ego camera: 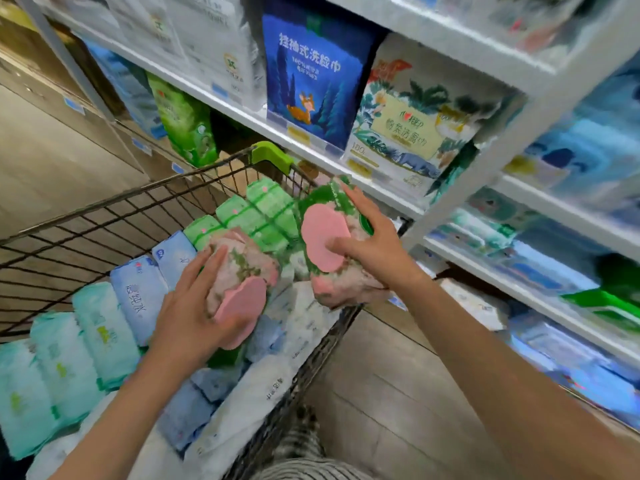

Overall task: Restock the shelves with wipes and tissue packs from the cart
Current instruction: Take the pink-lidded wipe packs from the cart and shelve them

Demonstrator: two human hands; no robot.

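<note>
Pink lid, mottled wrap: first wipes pack (pixel 242 268) was gripped by left hand (pixel 194 306), fingers (pixel 209 266) curled along its side, thumb across lid edge. Pack hung low over cart (pixel 104 216); whether it touched goods beneath, could not tell. Second wipes pack (pixel 329 275), same pink lid, was held in right hand (pixel 374 244), thumb pressed on lid, other fingers wrapped over far edge. It was raised above cart's right rim, near shelf (pixel 346 174). Cart held green packs (pixel 256 213), blue packs (pixel 145 292), teal packs (pixel 69 348). Shelf carried blue deer-print bag (pixel 308 74).
</note>
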